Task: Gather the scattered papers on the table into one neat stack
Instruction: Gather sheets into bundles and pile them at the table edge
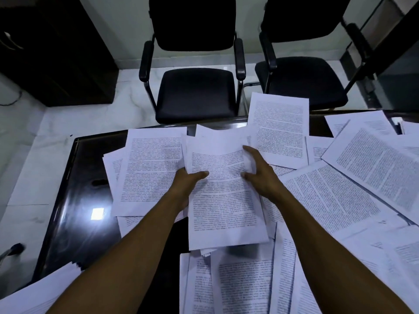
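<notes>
Papers (pixel 340 200) lie loose across most of the dark glossy tabletop (pixel 74 200), overlapping at odd angles, and we are building our stack near the middle of it. We hold a small bundle (pixel 224 200) of printed sheets raised a little off the spread. Our left hand (pixel 188 177) grips the bundle's left edge, thumb laid on top of the page and fingers hidden beneath, so the sheets stay pinched together. Our right hand (pixel 256 171) comes in at the bundle's right edge with fingers spread wide and curved, touching the edge, and we judge it is there to square the sheets against the left hand's grip. The far end of the bundle fans out unevenly, so it is not yet neat.

Just left of the bundle sits one printed page (pixel 152 168) over a few others, and beyond it another page (pixel 277 125) overhangs the far edge of the tabletop. More sheets cover the near side (pixel 238 282) and the near left corner (pixel 34 295). We judge the task is at an early stage, since most of the sheets are still scattered. Two black chairs (pixel 195 91) stand across from us on the pale floor.
</notes>
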Demonstrator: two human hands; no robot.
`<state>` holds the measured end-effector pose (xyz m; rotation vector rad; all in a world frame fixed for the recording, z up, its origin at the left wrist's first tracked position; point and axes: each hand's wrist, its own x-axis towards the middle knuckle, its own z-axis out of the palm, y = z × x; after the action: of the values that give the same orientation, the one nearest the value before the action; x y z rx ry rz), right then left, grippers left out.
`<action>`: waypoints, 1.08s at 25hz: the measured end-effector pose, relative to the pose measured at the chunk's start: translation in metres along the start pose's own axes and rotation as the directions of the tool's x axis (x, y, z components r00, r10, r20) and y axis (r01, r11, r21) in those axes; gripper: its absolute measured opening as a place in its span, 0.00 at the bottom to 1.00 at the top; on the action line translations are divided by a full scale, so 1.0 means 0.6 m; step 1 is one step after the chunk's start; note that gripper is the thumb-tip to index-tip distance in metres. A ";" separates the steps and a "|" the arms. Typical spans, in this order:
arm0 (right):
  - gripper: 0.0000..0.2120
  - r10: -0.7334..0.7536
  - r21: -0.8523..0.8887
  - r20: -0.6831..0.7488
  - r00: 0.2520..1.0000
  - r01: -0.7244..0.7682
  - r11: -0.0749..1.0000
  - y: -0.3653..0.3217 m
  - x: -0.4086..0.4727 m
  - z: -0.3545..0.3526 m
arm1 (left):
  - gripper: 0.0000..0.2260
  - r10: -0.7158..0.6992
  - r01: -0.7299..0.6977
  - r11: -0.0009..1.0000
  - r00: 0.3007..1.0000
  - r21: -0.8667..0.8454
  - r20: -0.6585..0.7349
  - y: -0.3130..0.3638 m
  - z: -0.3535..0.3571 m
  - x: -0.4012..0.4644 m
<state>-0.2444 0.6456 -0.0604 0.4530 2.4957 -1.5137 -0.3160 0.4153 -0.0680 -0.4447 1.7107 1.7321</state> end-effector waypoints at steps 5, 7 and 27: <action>0.45 0.075 0.037 -0.076 0.994 -0.072 0.997 -0.014 -0.008 0.018 | 0.15 0.077 -0.077 0.997 0.997 0.027 0.005 0.007 -0.026 -0.031; 0.47 0.109 0.196 -0.156 0.982 -0.078 0.978 -0.042 -0.016 0.011 | 0.16 0.135 -0.136 0.991 0.989 0.003 0.067 0.040 -0.045 -0.058; 0.15 -0.057 0.275 0.120 0.991 0.022 0.961 -0.353 -0.217 0.030 | 0.21 0.232 -0.139 0.937 0.932 -0.319 0.277 0.073 -0.173 -0.279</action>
<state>-0.1971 0.5167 0.1478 0.3360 2.2214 -1.8510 -0.2441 0.2815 0.0648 -0.1242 1.3087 2.0843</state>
